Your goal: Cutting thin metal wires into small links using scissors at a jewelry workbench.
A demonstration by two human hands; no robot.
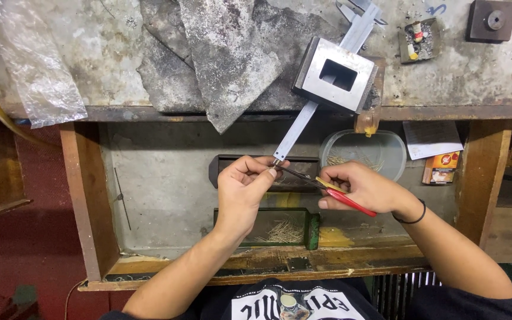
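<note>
Bare room is left in the drawer's left half [161,195]. The right half is crowded by the plastic tub [362,151], dark tray [232,163] and green box [311,230].

Head view — steeply down, close

I see my right hand [367,188] gripping red-handled pliers [327,186], their tip meeting the left hand's [245,188] pinched fingers [266,175], just below the square grey steel block [336,74].
</note>
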